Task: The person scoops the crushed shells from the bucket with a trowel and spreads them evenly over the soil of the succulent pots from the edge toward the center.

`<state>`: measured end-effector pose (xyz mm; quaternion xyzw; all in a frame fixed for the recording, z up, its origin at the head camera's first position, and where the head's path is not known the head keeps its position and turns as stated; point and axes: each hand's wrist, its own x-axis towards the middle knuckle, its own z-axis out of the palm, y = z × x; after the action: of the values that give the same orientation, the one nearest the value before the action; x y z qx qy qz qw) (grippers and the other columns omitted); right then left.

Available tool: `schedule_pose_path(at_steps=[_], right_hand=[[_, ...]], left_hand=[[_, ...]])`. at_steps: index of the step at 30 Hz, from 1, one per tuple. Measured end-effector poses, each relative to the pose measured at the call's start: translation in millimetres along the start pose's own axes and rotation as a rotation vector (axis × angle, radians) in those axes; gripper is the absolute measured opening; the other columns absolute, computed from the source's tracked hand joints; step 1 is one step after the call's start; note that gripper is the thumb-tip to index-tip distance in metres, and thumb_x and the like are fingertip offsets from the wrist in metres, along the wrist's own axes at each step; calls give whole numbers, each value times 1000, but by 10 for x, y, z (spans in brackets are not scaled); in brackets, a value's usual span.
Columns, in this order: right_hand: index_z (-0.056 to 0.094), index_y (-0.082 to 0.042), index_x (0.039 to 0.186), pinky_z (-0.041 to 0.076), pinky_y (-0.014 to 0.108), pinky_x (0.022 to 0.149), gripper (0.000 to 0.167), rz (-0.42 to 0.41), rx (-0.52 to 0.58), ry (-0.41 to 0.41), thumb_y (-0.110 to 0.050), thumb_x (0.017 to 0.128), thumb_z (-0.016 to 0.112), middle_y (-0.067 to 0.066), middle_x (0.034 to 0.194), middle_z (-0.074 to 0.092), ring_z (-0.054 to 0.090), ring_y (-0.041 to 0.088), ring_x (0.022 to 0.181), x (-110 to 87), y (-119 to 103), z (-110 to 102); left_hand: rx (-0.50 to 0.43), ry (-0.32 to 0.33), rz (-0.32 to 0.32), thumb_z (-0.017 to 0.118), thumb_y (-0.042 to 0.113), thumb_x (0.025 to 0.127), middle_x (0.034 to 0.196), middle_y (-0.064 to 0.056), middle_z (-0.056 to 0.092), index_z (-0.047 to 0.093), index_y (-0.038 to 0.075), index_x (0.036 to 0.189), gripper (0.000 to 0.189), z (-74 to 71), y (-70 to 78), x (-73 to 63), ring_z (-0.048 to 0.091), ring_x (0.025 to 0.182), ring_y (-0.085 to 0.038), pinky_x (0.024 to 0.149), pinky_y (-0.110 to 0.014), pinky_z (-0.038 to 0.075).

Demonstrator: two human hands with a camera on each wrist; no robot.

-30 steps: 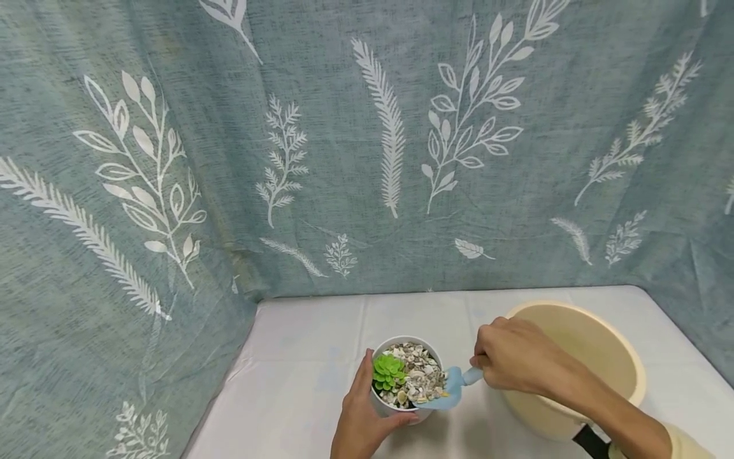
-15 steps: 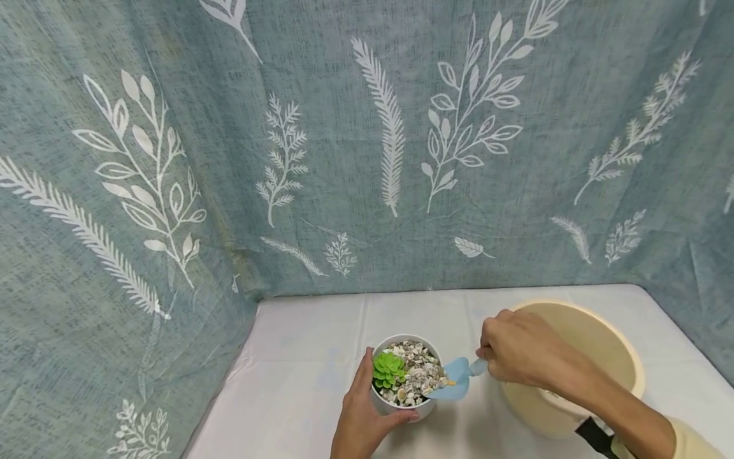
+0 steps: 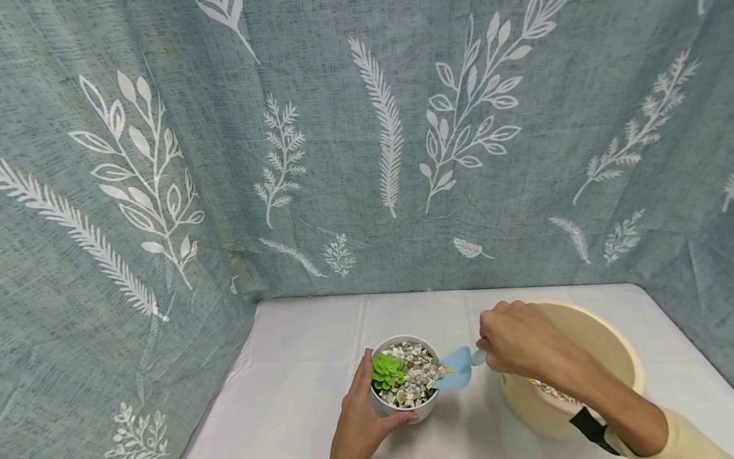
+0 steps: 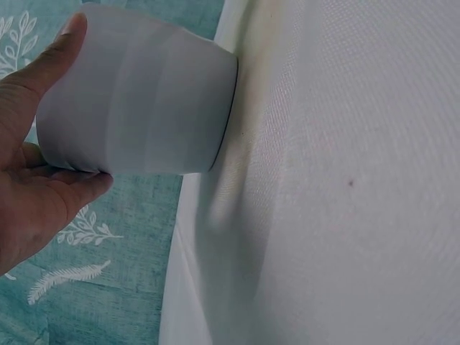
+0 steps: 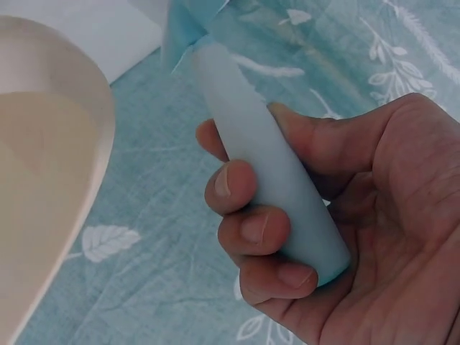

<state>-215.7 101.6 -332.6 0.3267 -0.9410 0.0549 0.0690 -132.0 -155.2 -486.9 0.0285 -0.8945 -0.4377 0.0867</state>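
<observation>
A white flower pot [image 3: 423, 412] full of pale pebbly gravel [image 3: 417, 363] stands on the table, with a green succulent [image 3: 388, 371] at its left side. My left hand [image 3: 360, 414] grips the pot from the left, thumb at the front; in the left wrist view the thumb and fingers go round the pot's wall [image 4: 151, 93]. My right hand [image 3: 518, 338] holds a light blue trowel [image 3: 457, 370], whose blade tilts over the pot's right rim with a few bits near its tip. Curled fingers wrap the trowel's handle [image 5: 273, 158] in the right wrist view.
A large cream basin [image 3: 524, 405] stands right of the pot, beneath my right forearm, with some gravel [image 3: 559, 392] showing inside. White cloth [image 3: 304, 395] covers the table. Behind it hangs a blue-green curtain [image 3: 327, 159] with white leaf prints.
The trowel blade has drawn back and risen slightly at the pot's right rim, and its bits have slid onto the gravel. My left hand and the pot have stayed put.
</observation>
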Motion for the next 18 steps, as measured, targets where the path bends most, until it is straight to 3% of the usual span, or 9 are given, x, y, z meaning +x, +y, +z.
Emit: schedule_pose_path(at_steps=[8, 18], right_hand=[[56, -23, 56, 32, 29, 49, 37, 18, -21, 17, -16, 83, 81, -7, 58, 49, 40, 13, 53, 26, -32, -37], [61, -22, 58, 39, 32, 50, 33, 39, -31, 10, -15, 82, 82, -8, 59, 53, 44, 14, 56, 43, -25, -52]], left_hand=[[-7, 0, 2, 96, 50, 65, 167, -23, 35, 25, 4, 165, 131, -14, -15, -8, 42, 150, -49, 112, -60, 45], [-16, -1, 3, 96, 51, 65, 168, -23, 35, 24, 5, 165, 131, -16, -22, -10, 41, 150, -49, 112, -61, 45]])
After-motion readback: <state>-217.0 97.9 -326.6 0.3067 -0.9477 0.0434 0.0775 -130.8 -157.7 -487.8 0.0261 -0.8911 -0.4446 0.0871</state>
